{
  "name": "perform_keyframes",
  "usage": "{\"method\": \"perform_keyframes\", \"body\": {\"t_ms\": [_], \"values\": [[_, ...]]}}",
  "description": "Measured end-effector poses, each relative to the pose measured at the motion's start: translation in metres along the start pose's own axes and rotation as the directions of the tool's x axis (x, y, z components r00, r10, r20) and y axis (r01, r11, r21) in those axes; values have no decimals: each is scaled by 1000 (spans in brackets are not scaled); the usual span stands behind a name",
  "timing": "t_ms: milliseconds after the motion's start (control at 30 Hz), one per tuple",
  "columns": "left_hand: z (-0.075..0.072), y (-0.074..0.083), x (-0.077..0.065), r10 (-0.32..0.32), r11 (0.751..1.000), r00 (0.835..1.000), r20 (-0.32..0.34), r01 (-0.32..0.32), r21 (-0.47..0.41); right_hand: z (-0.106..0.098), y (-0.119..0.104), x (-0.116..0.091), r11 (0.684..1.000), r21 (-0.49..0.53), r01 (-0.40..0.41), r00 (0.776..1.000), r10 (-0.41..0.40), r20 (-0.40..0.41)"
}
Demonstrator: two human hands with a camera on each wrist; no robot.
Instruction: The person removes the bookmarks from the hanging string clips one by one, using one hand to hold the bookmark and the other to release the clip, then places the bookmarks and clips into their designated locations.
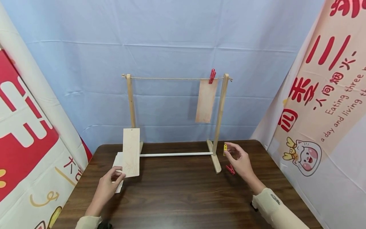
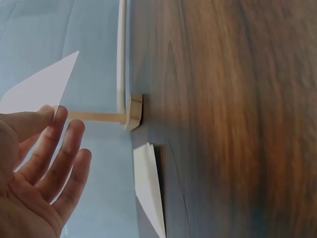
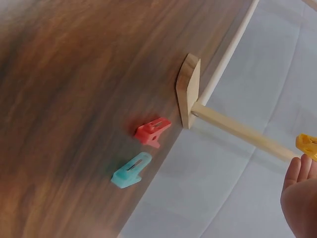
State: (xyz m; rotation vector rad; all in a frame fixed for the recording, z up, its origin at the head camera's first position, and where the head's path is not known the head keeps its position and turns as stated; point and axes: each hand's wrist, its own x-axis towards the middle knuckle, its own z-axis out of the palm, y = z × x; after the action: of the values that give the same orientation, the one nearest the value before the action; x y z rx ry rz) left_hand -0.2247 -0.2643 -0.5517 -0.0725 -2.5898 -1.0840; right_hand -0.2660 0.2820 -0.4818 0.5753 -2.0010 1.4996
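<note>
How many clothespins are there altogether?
4: red clothespin on the cord, yellow one in the right hand, second red one and teal one on the table; more may be hidden.

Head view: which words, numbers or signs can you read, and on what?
"四季三", on the right banner; next character cut off.
"人间烟火", same banner.
"Eating three", same banner, cut off.
"a day and living th", same banner, cut off.
Left banner: partial characters, unreadable.
Mark on right sleeve: too small to read.
</note>
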Motion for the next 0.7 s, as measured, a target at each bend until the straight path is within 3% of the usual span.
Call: {"method": "perform_keyframes", "body": {"t_ms": [267,500,700], "values": [[-9,-8,-5,18,1000,1000,-14,-18,11,-13,38,-11,1000,-17,17,1000,-17,7],[-17,-14,-11,4,999,1000,-3,-3,43,-17,35,-19,996,-85,-19,1000,19,4],[-23,-19,-17,19,999,1000,-16,-18,39,-17,14,-21,996,-81,-26,1000,26,8]]}}
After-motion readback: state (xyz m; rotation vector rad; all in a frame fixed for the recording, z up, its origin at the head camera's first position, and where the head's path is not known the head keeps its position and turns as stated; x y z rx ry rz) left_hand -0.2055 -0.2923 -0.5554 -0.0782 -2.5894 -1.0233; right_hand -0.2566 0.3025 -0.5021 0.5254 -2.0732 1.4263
